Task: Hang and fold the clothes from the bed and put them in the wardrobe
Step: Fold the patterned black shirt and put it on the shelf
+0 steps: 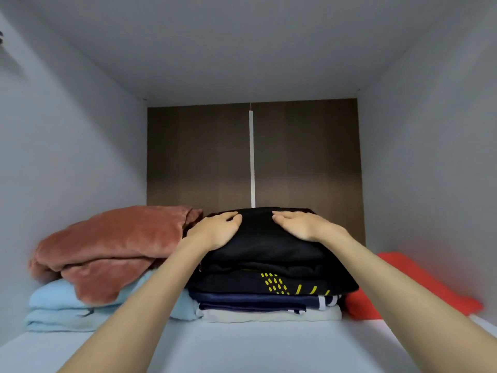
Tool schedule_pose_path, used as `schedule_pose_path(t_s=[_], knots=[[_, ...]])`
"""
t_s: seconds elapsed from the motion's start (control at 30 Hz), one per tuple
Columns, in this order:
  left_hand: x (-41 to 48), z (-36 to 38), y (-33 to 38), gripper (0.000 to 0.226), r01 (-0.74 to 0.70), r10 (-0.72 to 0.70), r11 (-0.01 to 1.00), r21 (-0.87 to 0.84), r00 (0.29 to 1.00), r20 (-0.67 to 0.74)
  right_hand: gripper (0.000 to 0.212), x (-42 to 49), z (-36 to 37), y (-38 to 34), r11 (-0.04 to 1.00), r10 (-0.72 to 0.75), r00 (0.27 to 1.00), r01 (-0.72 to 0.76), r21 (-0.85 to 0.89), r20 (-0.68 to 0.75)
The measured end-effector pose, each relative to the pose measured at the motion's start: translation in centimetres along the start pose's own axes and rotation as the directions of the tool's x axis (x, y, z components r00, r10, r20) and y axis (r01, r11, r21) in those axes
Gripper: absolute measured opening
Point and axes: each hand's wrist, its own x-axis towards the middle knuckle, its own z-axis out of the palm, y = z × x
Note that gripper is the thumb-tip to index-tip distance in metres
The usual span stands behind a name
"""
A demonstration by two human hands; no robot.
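Open space above the clothes stack (269, 254) and along the shelf (242, 345) front; pink blanket (113, 243) tight left, red garment (359, 305) right.

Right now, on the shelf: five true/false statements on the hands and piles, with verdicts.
1. The left hand and right hand both rest on the black garment. True.
2. The pink blanket lies under the blue blanket. False: it lies on top of it.
3. A red item lies right of the middle stack. True.
4. The yellow-marked garment is the bottom of the stack. False: a white garment is; the yellow-marked one sits higher, under the black garment.
5. The left hand grips a hanger. False: it lies flat on the black garment.
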Motion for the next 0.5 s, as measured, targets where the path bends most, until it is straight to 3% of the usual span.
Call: schedule_pose_path(t_s=[0.3, 0.5], knots=[[-3.6, -2.7, 1.5, 0.044, -0.128, 0.102, 0.988, -0.088, 0.962, -0.254, 0.035, -3.8, -2.1, -1.4, 0.997, -0.004, 0.94, 0.029, 0.068, -0.341], [-8.6, -4.4, 2.1, 0.041, -0.25, 0.204, 0.962, -0.114, 0.928, -0.313, 0.033, -9.0, -3.3, -3.0, 0.992, -0.022, 0.926, 0.066, 0.104, -0.378]])
